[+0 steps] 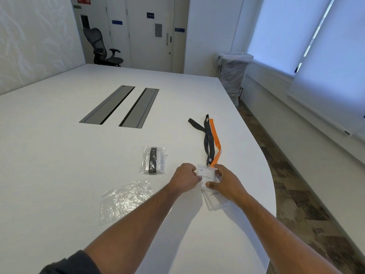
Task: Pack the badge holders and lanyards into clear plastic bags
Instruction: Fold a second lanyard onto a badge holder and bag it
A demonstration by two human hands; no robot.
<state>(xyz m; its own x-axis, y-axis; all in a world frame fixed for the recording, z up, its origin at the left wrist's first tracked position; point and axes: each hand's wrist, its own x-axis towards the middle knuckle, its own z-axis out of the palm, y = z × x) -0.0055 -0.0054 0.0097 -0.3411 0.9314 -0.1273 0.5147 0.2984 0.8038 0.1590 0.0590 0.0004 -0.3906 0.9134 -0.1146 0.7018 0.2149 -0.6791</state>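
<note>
Gripping the top badge holder (206,176) from both sides, the left hand (186,177) pinches its left edge and the right hand (225,182) clasps its right edge, thumb on the lower corner. This clear holder lies near the right rim of the white worktop (59,145), with its printed card facing up and its clip end pointing away from the person. A second badge holder (214,202) lies partly beneath it, nearer the person, turned slightly so its long axis slants toward the worktop's edge.

Two lanyards run away from the holders, their long axes pointing toward the far side of the worktop: one black lanyard (206,139), whose far end splits into a strap angling off to the left, and one orange lanyard (216,141) lying just beside it on the right, the two touching along much of their length.

Two clear plastic bags are in view. One filled bag (154,161), holding a card and a folded dark strap with its long axis running away from the person, lies left of the hands. One empty, crinkled bag (124,200) lies flat nearer the person, left of the left forearm.

Two dark slots (122,105) sit side by side farther out in the worktop.
</note>
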